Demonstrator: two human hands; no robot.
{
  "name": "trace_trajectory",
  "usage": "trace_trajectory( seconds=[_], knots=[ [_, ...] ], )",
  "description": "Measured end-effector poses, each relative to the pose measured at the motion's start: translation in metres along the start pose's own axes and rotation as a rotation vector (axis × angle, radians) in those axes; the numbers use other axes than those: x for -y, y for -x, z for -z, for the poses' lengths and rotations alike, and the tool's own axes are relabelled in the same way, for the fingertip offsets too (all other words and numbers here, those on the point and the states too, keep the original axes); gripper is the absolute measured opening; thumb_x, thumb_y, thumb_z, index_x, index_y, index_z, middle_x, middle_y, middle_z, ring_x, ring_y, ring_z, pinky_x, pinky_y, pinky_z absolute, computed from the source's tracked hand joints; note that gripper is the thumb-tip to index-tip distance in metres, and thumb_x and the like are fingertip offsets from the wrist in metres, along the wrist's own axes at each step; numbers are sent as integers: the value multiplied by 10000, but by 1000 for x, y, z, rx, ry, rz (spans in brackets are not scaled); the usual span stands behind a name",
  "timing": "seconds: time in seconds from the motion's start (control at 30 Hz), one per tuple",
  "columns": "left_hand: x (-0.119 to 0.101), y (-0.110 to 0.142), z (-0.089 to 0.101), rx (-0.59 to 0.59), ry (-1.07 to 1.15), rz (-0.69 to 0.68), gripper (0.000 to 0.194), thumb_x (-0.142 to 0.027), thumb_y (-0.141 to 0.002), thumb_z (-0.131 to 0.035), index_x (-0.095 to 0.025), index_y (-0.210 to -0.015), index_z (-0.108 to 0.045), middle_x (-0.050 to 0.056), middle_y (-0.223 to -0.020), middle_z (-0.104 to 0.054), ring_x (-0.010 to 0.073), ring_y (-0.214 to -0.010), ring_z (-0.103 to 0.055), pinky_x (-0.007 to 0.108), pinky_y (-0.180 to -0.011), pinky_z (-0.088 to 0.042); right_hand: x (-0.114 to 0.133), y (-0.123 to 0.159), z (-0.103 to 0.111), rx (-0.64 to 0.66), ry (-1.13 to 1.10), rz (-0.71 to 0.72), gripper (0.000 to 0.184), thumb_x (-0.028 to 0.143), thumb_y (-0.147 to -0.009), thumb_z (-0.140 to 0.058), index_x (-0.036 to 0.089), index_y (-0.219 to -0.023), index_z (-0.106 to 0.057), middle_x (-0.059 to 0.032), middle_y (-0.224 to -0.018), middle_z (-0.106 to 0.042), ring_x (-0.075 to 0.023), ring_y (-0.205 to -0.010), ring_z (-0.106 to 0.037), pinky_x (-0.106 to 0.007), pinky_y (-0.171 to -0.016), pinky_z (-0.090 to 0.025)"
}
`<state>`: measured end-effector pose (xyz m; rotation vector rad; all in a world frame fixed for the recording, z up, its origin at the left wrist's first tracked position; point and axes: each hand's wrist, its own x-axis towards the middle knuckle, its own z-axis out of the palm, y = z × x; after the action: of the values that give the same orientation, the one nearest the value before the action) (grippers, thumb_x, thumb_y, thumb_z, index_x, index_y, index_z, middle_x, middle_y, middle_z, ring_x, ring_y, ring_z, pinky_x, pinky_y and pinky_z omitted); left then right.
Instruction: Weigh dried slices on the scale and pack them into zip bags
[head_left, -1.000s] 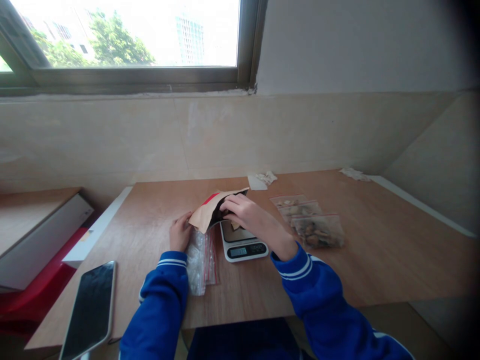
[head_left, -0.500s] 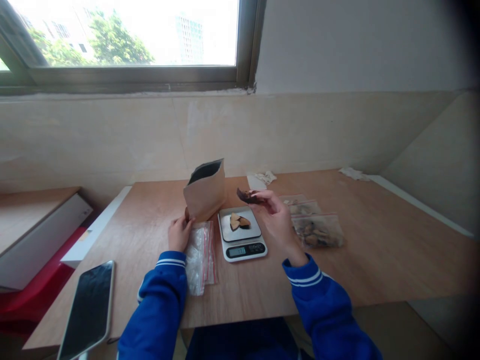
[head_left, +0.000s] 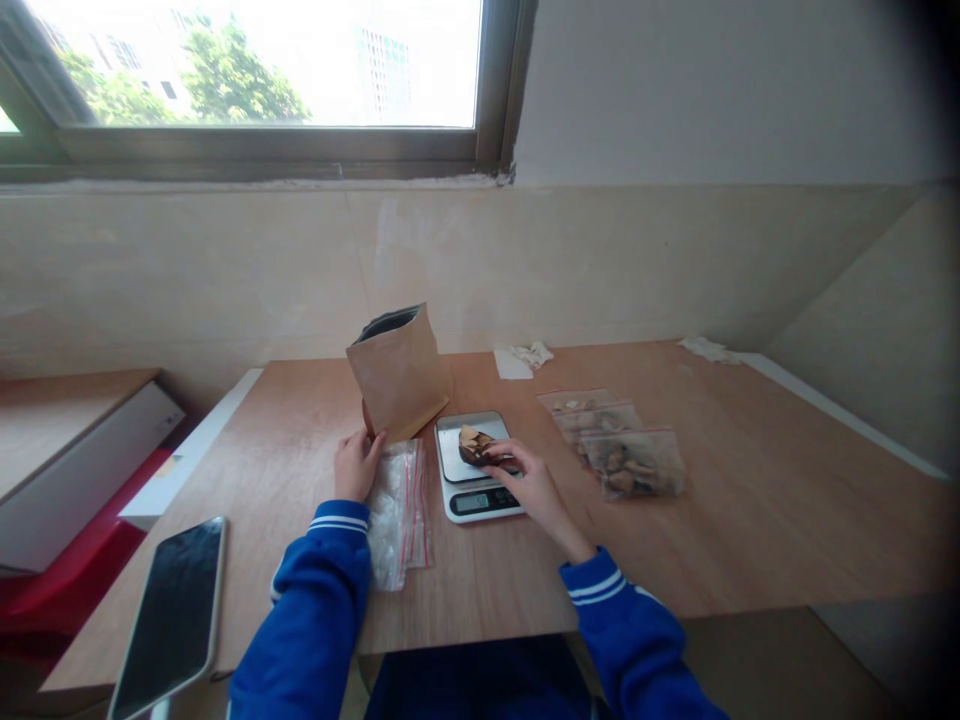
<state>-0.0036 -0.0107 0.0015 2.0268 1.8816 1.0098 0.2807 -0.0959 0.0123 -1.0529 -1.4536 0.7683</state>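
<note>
A brown paper pouch point(head_left: 396, 372) stands upright and open on the wooden table point(head_left: 750, 500), and my left hand point(head_left: 358, 463) grips its lower left corner. In front of me sits a small white digital scale point(head_left: 478, 466) with several brown slices point(head_left: 475, 444) on its platform. My right hand point(head_left: 529, 482) rests over the scale, fingers pinched on a dark slice that touches the platform. Empty clear zip bags point(head_left: 397, 510) with red seals lie between my hands.
Three filled clear bags point(head_left: 621, 448) lie right of the scale. A black phone point(head_left: 166, 612) lies at the table's front left corner. Crumpled white paper point(head_left: 525, 357) and another scrap point(head_left: 709, 348) lie near the tiled back wall. A white-edged bench point(head_left: 75, 470) stands left.
My right hand came out of the pouch with a dark slice and lowered it onto the scale. My left hand tipped the pouch from lying over the scale to upright.
</note>
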Motion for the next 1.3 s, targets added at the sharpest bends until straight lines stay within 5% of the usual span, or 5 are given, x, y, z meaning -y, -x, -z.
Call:
trace_trajectory(
  seconds=[0.3,0.53,0.73,1.03,1.3],
  knots=[
    [1,0,0,-6,3,-3,389,-507,-869,-421,-197,-908,-654,90,-850,-684,261,-870,-544,364,-807,-426,0,-1,-3,-2,242,190,81,249,-814,-638,224,-881,-677,-67,-970,-699,-232,-992,-630,-408,-916,-479],
    [1,-1,-1,-10,16,-2,389,-513,-865,-425,-200,-896,-654,85,-830,-682,260,-859,-546,367,-799,-431,9,-1,3,-188,133,72,183,338,-814,-640,207,-939,-661,-77,-1039,-691,-223,-1012,-631,-385,-926,-479],
    [1,0,-1,-7,6,-9,387,-507,-867,-422,-200,-901,-656,88,-839,-682,264,-865,-544,368,-805,-428,-3,-3,15,-333,-18,-121,285,388,-769,-678,175,-955,-640,-97,-994,-702,-214,-883,-664,-361,-815,-522],
    [4,-1,-2,-3,9,-26,404,-502,-876,-409,-201,-974,-660,94,-908,-696,265,-897,-551,370,-837,-426,-14,-1,7,-222,-85,-192,331,470,-789,-634,205,-971,-558,-66,-932,-712,-164,-696,-647,-273,-615,-503],
    [4,0,-3,-8,9,-17,390,-505,-872,-421,-207,-969,-654,83,-932,-699,262,-911,-561,372,-852,-428,-14,-8,7,-146,-107,-223,366,542,-830,-536,232,-1007,-458,-33,-913,-678,-60,-376,-416,-202,-337,-311]
  ],
)
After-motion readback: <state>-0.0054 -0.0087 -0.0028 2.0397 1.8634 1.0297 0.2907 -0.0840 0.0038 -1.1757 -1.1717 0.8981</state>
